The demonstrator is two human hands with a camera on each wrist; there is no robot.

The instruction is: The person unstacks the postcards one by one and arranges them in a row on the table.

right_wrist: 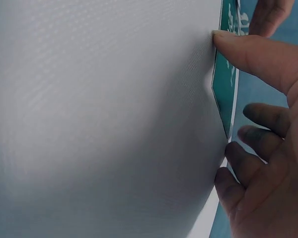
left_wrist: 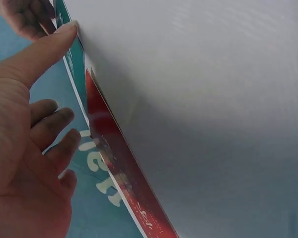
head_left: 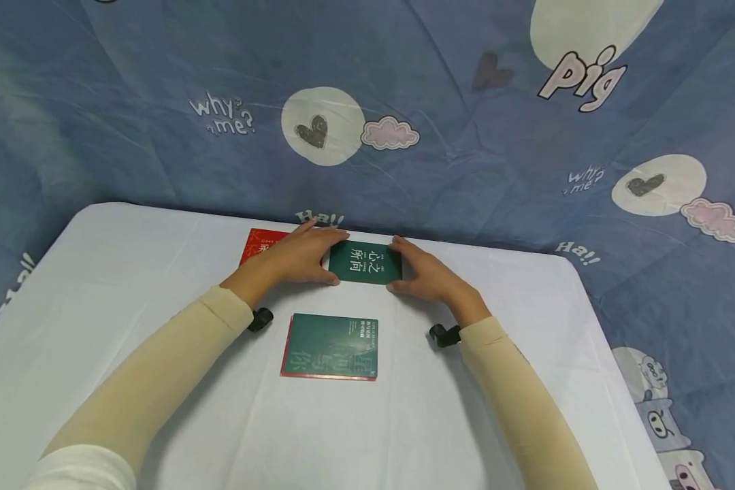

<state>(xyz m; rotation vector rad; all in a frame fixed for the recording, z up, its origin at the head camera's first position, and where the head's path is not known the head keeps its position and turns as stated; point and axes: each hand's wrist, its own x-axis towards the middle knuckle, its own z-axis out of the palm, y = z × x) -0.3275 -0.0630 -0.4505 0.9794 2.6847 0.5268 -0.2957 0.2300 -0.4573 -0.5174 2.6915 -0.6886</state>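
At the back of the table a dark green booklet with white characters lies between both hands. My left hand holds its left end, the thumb at the near corner and the index finger at the far one. My right hand holds the right end the same way, its thumb on the near edge in the right wrist view. Partly under my left hand lies a red booklet, seen as a red strip in the left wrist view, its end next to the green one.
Closer to me, a green booklet lies on top of a red one whose edge shows. A white cloth covers the table. Behind it hangs a blue patterned curtain. Small black cameras sit at both wrists.
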